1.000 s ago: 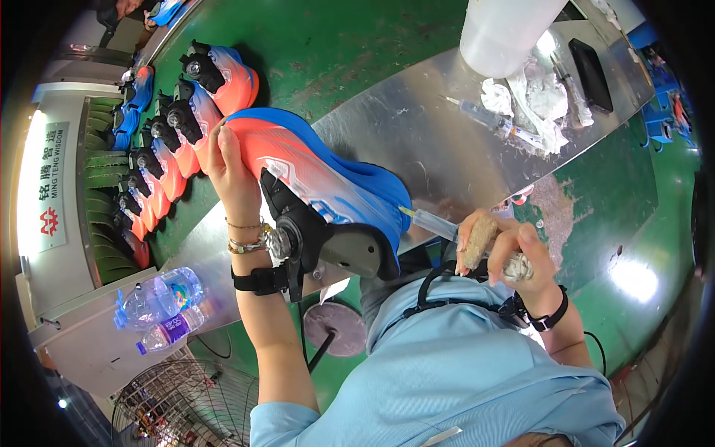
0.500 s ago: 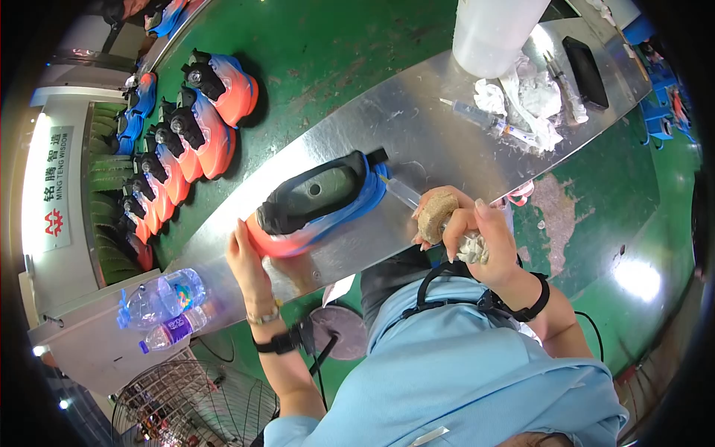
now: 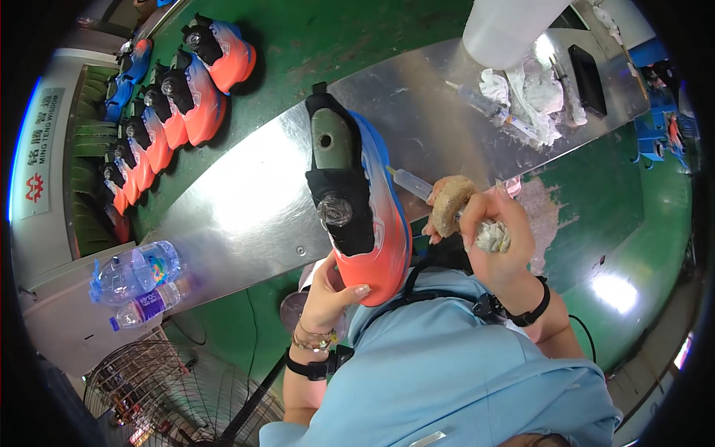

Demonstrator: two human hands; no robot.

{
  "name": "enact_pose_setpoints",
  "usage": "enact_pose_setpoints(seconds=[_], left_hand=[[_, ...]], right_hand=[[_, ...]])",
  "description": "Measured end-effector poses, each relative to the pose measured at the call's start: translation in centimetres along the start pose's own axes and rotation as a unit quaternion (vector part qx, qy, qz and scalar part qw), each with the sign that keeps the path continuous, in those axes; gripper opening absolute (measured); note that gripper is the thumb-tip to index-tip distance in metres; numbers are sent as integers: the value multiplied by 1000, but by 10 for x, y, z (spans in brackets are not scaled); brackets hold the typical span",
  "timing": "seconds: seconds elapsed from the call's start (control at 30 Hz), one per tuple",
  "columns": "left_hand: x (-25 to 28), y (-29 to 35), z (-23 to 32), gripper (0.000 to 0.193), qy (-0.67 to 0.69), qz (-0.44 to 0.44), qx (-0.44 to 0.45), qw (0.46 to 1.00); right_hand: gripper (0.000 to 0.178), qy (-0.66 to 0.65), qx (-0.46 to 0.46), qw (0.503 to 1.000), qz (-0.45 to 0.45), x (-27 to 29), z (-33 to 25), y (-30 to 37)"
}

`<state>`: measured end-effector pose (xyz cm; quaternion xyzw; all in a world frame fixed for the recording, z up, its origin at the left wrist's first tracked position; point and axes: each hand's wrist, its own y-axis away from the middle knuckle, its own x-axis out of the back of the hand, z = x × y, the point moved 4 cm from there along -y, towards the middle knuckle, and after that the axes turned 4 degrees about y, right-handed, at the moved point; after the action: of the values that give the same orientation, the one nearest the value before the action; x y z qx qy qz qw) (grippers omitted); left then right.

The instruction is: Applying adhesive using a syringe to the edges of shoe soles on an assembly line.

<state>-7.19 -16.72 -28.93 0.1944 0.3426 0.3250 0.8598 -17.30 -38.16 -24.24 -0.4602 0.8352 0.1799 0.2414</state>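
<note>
An orange, blue and black shoe (image 3: 380, 246) with a green last inside is gripped at its toe by my left hand (image 3: 325, 299), thumb on top and the other fingers partly hidden. Its heel points away from me. My right hand (image 3: 510, 227) is closed around a clear syringe (image 3: 412, 184), a rounded tan pad (image 3: 456, 203) and a crumpled whitish wad (image 3: 492, 237). The syringe's yellowish tip is right beside the shoe's blue sole edge; whether they touch I cannot tell.
The metal bench (image 3: 246, 231) carries a white bucket (image 3: 506, 33), another syringe (image 3: 477, 99), crumpled white paper (image 3: 538, 93) and a black phone-like slab (image 3: 588, 80). Several similar shoes (image 3: 201, 112) line the far left. Plastic bottles (image 3: 138, 272) lie at left, above a wire-caged fan (image 3: 167, 391).
My left hand has turned the shoe from lying sideways to toe toward me and brought it nearer, its upper now showing. My right hand has shifted slightly right, still holding the syringe.
</note>
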Motion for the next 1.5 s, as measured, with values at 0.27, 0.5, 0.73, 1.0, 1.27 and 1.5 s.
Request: enact_pose_setpoints(seconds=[0.27, 0.5, 0.73, 1.0, 1.27, 1.5], left_hand=[[-40, -26, -12, 65, 173, -136, 68, 973], [-89, -81, -19, 61, 314, -212, 45, 924], [-127, -123, -1, 41, 342, -258, -3, 904], [-134, -145, -4, 34, 361, -237, -4, 902], [-143, -153, 6, 49, 367, -200, -75, 905], [-161, -131, 37, 23, 395, -97, -12, 913]], right_hand=[[43, 50, 70, 995, -56, 4, -36, 26], [61, 138, 29, 990, 12, -20, -80, 35], [52, 187, 137, 961, 153, -16, -93, 37], [63, 336, 112, 933, 67, -7, -90, 41], [58, 366, 160, 916, 17, -10, -83, 29], [46, 317, 193, 928, 34, -9, -75, 27]])
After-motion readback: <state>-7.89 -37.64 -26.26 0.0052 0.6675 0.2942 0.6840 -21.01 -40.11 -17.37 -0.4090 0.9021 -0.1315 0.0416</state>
